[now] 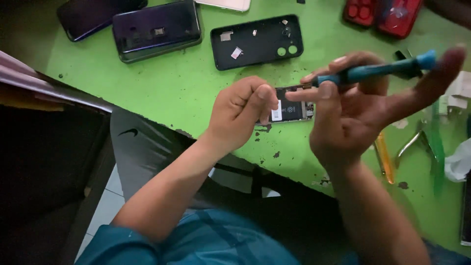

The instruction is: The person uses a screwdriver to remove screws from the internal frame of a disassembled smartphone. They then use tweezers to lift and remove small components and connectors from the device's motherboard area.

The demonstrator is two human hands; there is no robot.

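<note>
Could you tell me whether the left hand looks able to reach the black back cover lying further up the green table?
Probably yes. The left hand holds the opened phone, so it would have to let go first, but the green table between it and the back cover is bare.

Soft, dim light falls evenly across a green table (162,83), brightest at centre, while the frame's left side sinks into near-black shadow. Motion blur smears the right hand (358,103) and its blue screwdriver (378,71); faint glare marks a dark phone (157,29).
</note>
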